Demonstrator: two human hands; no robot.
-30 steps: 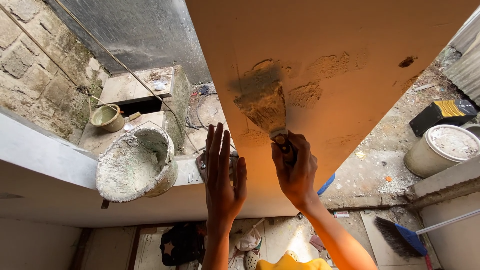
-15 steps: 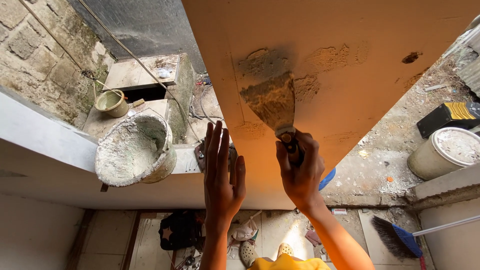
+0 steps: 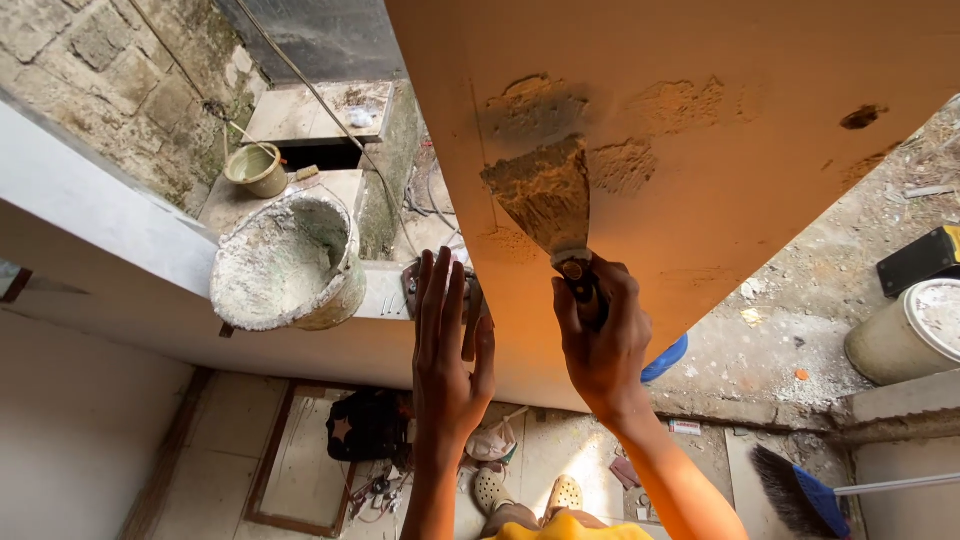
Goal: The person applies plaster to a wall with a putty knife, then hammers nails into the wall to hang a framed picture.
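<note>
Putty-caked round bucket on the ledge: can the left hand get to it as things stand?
Probably yes. The left hand lies flat and empty on the orange panel, and the putty-caked round bucket sits just to its left on the white ledge with nothing between them. The right hand grips the putty knife.

Putty knife (image 3: 545, 200) lies flat on the board (image 3: 760, 180), right hand (image 3: 600, 345) below it, left hand (image 3: 450, 365) just left; plaster bucket (image 3: 285, 265) sits further left on the ledge (image 3: 90, 215).
</note>
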